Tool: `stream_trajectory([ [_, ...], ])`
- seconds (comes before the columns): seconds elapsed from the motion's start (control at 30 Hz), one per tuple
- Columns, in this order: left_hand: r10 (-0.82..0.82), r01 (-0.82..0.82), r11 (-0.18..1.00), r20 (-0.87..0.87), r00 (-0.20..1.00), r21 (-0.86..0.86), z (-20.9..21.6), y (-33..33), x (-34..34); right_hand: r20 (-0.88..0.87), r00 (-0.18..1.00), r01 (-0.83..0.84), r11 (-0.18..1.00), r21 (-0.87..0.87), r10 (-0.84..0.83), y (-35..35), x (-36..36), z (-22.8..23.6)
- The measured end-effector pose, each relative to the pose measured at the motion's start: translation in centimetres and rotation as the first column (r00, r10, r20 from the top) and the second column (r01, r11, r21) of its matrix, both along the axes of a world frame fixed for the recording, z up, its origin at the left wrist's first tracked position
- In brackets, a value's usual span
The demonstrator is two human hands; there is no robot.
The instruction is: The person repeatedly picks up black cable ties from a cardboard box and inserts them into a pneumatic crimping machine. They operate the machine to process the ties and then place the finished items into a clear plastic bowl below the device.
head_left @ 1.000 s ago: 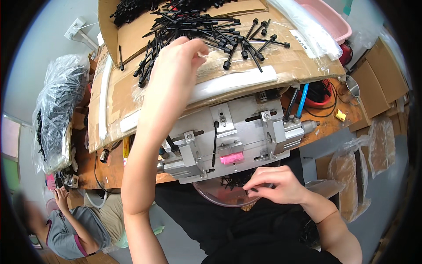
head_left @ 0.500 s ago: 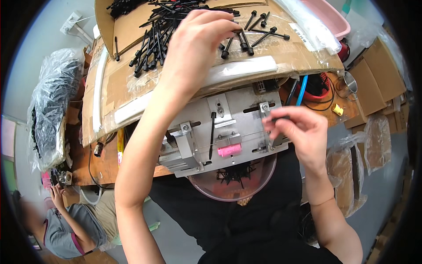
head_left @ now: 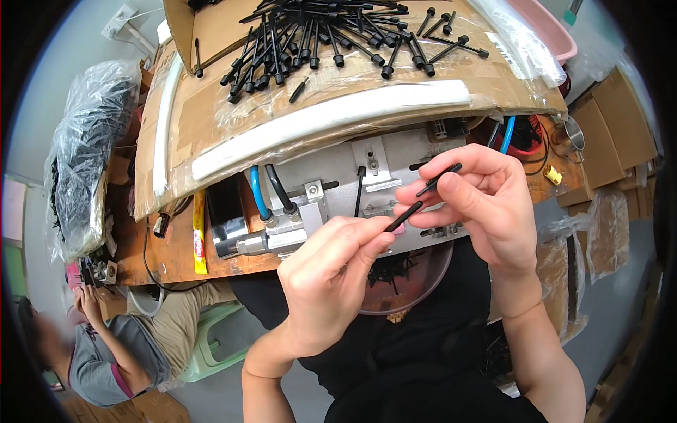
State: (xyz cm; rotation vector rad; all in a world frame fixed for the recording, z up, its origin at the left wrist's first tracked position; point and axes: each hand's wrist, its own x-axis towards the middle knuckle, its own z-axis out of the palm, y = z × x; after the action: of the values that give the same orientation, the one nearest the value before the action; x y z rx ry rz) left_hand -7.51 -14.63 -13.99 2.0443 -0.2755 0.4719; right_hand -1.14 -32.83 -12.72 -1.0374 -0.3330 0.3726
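My left hand (head_left: 331, 275) is closed in a pinch on a thin black rod (head_left: 404, 216), which tilts up to the right. Close to the rod's tip, a short black piece with a ribbed end (head_left: 438, 180) is gripped between the thumb and fingers of my right hand (head_left: 490, 204). The two pieces appear near each other; whether they touch I cannot tell. Beneath my hands is a metal fixture plate (head_left: 331, 173), on which a black rod with a knobbed head (head_left: 360, 192) lies. The fixture's pink part is mostly hidden behind my left fingers.
Beyond the fixture, a cardboard sheet (head_left: 190, 134) with white foam strips (head_left: 317, 134) bears many black knobbed rods (head_left: 303, 49). Below the plate sits a translucent bowl (head_left: 434, 285) of black parts. Blue and black hoses (head_left: 257, 194) reach the fixture. Another person (head_left: 120, 352) works at far left.
My left hand has come back from the rod pile to above the fixture, now with a black rod. My right hand has turned and moved slightly toward it. The view has shifted a little.
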Motion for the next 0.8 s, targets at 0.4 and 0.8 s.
stream_trajectory([
  [0.4, -0.055, 0.054, 0.998, -0.074, 0.996, -0.016, -0.3, 0.8, -1.4, 0.108, 0.993, -0.022, 0.971, -0.238, 0.049, -0.2, -0.4, 0.9],
  [0.8, -0.311, 0.12, 0.836, -0.283, 0.907, -0.535, -2.1, 0.9, -5.5, -0.155, 0.946, -0.32, 0.89, -0.325, 0.284, -1.7, 0.5, 0.4],
])
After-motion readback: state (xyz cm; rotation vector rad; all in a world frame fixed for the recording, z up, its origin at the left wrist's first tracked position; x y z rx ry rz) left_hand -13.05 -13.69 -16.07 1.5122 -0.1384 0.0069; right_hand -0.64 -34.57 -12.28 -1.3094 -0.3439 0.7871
